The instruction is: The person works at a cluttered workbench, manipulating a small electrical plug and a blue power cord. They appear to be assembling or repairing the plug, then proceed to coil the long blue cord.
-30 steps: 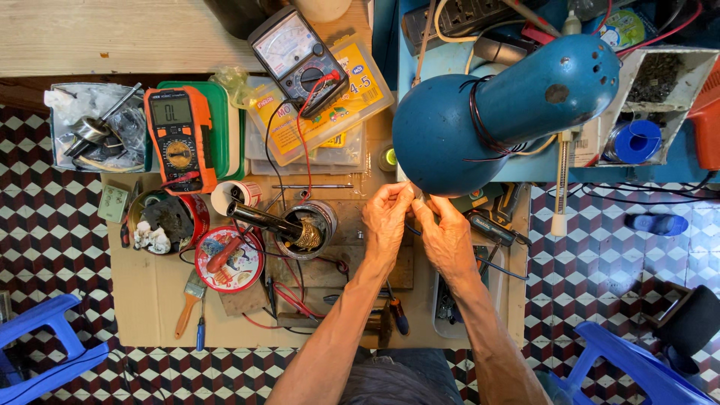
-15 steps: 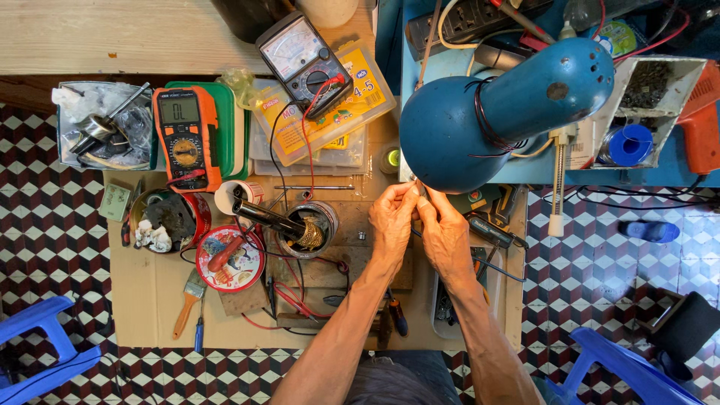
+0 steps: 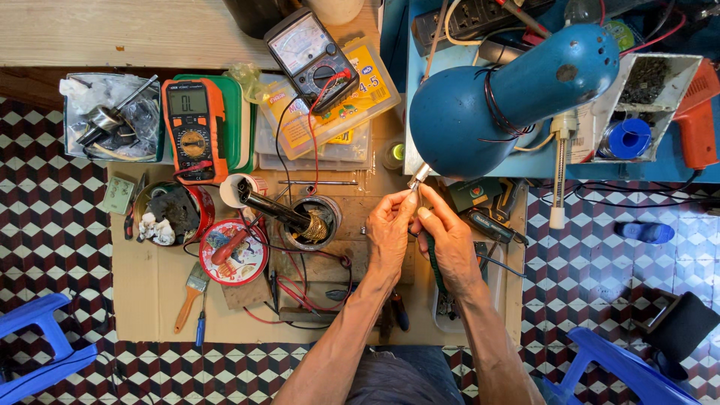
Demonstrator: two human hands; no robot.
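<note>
The small metal-tipped plug (image 3: 418, 178) on a dark green cable (image 3: 433, 262) sits pinched between both hands just under the blue lamp shade (image 3: 480, 112), above the cardboard-covered bench (image 3: 150, 292). The left hand (image 3: 390, 232) and right hand (image 3: 450, 240) close their fingertips on it, touching each other. It looks light, stiff and small, likely slippery; the body behind the tip seems the safest hold. A soldering iron stand (image 3: 311, 221) lies nearby.

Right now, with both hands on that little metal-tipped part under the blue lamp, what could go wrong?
The small metal-tipped part is pinched only at the fingertips of the left hand and right hand; it could slip into the clutter. The blue lamp shade hangs just above, so a knuckle might bump it. Red test leads trail near the forearms and could snag.
</note>
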